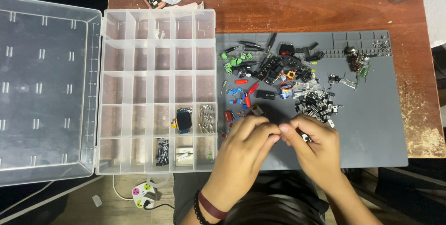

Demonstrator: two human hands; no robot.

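A reddish wooden surface [302, 6] carried a grey mat [371, 127] strewn with small electronic parts [278, 74] across its upper half. At the mat's lower edge, the left hand [244, 143] and right hand [313, 143] met fingertip to fingertip, pinching a tiny dark part [304, 137]; its long axis and heading could not be told. Left of the mat stood a clear compartment box [155, 90], lid [44, 90] open, with a blue module [183, 121] low in it.

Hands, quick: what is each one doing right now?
Left hand: fingers curled, meeting the right; contents cannot be told.
Right hand: pinching a small dark part.
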